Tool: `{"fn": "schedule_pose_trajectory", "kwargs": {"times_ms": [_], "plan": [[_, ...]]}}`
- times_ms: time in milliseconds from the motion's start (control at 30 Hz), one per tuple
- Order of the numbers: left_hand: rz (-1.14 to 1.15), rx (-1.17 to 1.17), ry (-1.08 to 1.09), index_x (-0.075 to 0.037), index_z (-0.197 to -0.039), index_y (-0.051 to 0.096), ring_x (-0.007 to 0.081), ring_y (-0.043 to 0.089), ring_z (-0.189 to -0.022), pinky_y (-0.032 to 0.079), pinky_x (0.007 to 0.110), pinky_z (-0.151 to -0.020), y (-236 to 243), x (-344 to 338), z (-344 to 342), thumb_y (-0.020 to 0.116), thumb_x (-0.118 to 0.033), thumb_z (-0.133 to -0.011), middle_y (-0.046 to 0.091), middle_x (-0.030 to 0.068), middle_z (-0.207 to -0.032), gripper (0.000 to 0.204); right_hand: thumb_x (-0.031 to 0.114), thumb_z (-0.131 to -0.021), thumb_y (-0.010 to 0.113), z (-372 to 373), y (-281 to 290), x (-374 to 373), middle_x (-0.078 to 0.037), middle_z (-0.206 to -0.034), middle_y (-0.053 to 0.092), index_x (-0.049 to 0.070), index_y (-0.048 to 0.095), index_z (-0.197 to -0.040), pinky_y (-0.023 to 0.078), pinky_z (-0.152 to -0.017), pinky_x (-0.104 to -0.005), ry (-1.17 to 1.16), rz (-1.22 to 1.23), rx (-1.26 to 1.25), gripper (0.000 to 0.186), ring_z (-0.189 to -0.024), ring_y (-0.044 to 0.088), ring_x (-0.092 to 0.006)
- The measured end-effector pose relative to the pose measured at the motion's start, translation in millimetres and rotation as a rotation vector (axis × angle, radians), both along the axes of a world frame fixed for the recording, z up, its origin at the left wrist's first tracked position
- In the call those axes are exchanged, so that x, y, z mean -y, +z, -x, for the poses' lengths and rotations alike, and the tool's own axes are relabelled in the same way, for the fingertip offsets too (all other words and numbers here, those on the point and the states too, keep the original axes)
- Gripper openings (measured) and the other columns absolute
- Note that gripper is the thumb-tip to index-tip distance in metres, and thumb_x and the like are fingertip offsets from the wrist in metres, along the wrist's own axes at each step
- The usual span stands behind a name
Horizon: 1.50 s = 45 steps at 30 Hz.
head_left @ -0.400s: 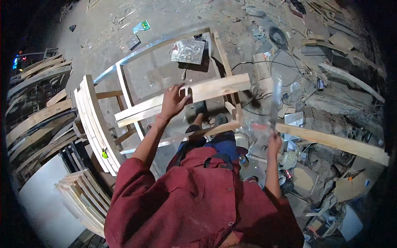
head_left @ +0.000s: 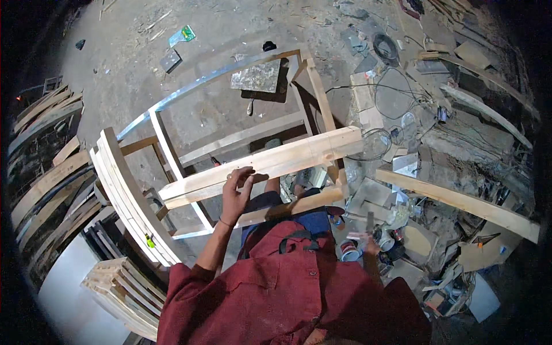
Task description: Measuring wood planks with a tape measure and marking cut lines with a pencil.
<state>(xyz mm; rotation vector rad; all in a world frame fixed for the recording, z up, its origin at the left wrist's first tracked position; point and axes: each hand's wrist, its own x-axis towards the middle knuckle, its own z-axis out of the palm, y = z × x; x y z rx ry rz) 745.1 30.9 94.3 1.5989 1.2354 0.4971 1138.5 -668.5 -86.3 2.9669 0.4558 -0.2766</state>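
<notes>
Two pale boards (head_left: 299, 154), side by side, lie across a rectangular wooden frame (head_left: 162, 131) in front of me. At their near edge my left hand (head_left: 233, 198) is raised with bent fingers, thumb and fingertips apart. I cannot tell whether it touches the wood. Low on the right, my right hand (head_left: 371, 248) is closed around an L-shaped tool (head_left: 370, 221) with a grey upright blade and a reddish arm. It looks like a try square, but it is blurred. The frame's near rail (head_left: 293, 207) passes in front of my legs.
Curved-looking stacked boards (head_left: 127, 192) stand left of the frame, with a shorter timber stack (head_left: 123, 287) closer. A mottled flat-topped block (head_left: 256, 76) sits inside the far side. One long plank (head_left: 460, 201) extends right over scrap. Cables (head_left: 376, 133) and a tin can (head_left: 348, 250) lie on the right.
My right hand has dropped toward my body with the tool. My left hand stays near the boards, its fingers slightly more curled. The whole view has shifted.
</notes>
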Motion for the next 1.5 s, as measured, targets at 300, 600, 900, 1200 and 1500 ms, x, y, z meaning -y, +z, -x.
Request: {"fn": "schedule_pose_trajectory", "kwargs": {"times_ms": [300,600,900,1200,1500], "plan": [[0.158,0.063,0.128,0.002,-0.119,0.065,0.0217,0.072,-0.099,0.057,0.032,-0.087,-11.4,-1.7,16.5,0.061,-0.009,-0.102,0.068,0.0131,-0.106,0.020,0.041,-0.093,0.074,39.6,18.5,-107.1,-0.012,-0.076,0.070,0.000,0.069,-0.081,0.048,-0.049,-0.0425,-0.552,-0.165,-0.463,0.043,-0.056,0.063,-0.0207],[0.080,0.177,0.234,-0.001,-0.116,0.068,0.0192,0.068,-0.087,0.053,0.033,-0.076,-15.7,51.9,19.9,0.061,-0.019,-0.103,0.073,0.0132,-0.098,0.023,0.028,-0.093,0.073,41.4,53.0,-140.0,-0.004,-0.080,0.070,0.004,0.075,-0.092,0.049,-0.058,-0.0366,-0.492,-0.506,-0.642,0.024,-0.062,0.060,-0.0154],[-0.109,-0.569,-0.884,-0.007,-0.108,0.073,0.0326,0.064,-0.116,0.046,0.060,-0.097,-91.3,291.0,52.0,0.056,-0.050,-0.093,0.069,0.0196,-0.118,0.049,0.034,-0.087,0.084,21.2,3.4,-80.1,0.002,-0.064,0.058,0.007,0.072,-0.082,0.032,-0.043,-0.0328,-0.424,-0.653,-0.586,0.029,-0.047,0.044,-0.0115],[0.254,0.041,-0.735,-0.001,-0.097,0.062,0.0270,0.055,-0.067,0.045,0.043,-0.066,-73.4,323.2,44.0,0.067,-0.035,-0.092,0.056,0.0129,-0.072,0.034,0.030,-0.092,0.077,-9.3,-15.9,-27.9,-0.005,-0.078,0.068,0.003,0.070,-0.099,0.041,-0.046,-0.0320,-0.443,-0.718,-0.579,0.028,-0.050,0.054,-0.0159],[0.065,-0.114,-0.154,-0.002,-0.087,0.051,0.0375,0.056,-0.069,0.045,0.045,-0.064,-24.0,330.9,99.1,0.078,-0.038,-0.085,0.056,0.0196,-0.074,0.045,0.027,-0.096,0.073,-10.6,42.0,-98.0,-0.008,-0.091,0.073,-0.001,0.073,-0.103,0.053,-0.078,-0.0371,-0.640,-1.479,-0.262,0.029,-0.083,0.065,-0.0223]]}}
